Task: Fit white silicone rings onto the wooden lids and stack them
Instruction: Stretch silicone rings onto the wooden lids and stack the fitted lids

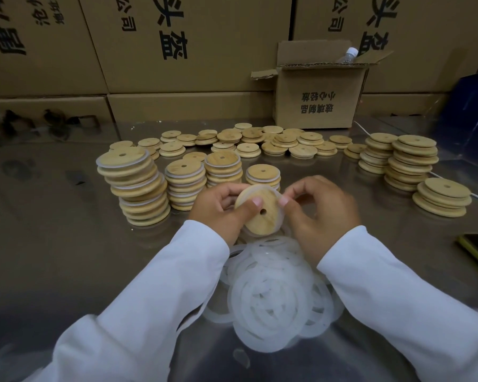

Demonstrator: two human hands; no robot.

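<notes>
lid [260,216]: being held up between both hands, just above the tabletop [66,230], flat face with the small hole tilting up and toward the body.
ring [281,216]: lying around the right and lower rim of lid, looking partly seated; upper left part being hidden by the thumb, so not possible to tell there.
left hand [218,208]: gripping lid from the left side, thumb pressing on the wooden face, other fingers curling behind.
right hand [323,213]: fingers [285,200] narrow, pinching ring at the upper right edge of lid.
key relation: ring edge lying directly at the right fingers, touching them; lid being round, so no long axis, only the rim running around; right hand being the nearer one for working ring, left hand serving as holder.
coming move, as judgement: probably sliding the right fingers along the rim to press ring fully into place, while turning lid with the left.
ring pile [273,299]: lying on tabletop near the body, below the hands.
finished stacks [185,186]: standing just behind the hands, white rings showing between lids; low stack [262,173] seeming the likely place for this lid.
bare lids [414,161]: waiting in stacks on the right and spread at the back.
risk: ring possibly slipping off on the opposite side when being stretched.
</notes>
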